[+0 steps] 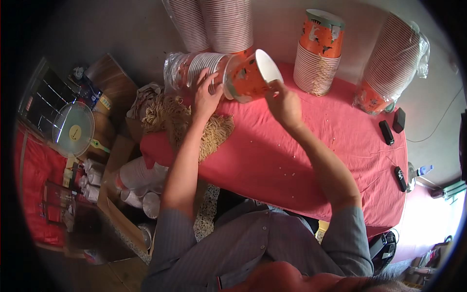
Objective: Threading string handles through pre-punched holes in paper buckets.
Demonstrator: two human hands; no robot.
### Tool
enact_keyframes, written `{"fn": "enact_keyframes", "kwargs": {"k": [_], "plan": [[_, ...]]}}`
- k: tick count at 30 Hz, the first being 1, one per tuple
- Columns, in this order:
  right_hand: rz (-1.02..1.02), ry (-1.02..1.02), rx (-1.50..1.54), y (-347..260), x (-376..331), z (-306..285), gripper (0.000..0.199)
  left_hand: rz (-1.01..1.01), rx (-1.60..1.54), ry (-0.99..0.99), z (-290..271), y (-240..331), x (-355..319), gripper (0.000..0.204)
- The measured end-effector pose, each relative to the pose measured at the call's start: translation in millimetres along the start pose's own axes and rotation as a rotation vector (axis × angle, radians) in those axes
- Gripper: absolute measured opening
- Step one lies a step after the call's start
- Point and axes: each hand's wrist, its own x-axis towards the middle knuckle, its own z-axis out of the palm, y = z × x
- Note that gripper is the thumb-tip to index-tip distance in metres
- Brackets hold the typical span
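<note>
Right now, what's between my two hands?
An orange patterned cup, tipped sideways, lies between your left hand and right hand in the head view.

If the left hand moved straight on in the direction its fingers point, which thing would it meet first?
Most likely the cup stack lying on its side: the left hand seems to touch it, though depth is unclear.

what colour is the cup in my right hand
The cup is mostly orange outside, white inside; best in head view.
</note>
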Motion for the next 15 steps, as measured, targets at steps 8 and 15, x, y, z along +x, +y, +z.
{"fn": "enact_keyframes", "kwargs": {"k": [8, 15], "plan": [[-0.219, -0.17, -0.203, -9, -11, -83, 0.012, -0.077, 0.001, -0.24, -65, 7, -28, 0.015], [-0.286, -0.229, -0.252, 0, -10, -93, 0.025, -0.006, 0.148, -0.545, -108, 7, -56, 0.013]]}}
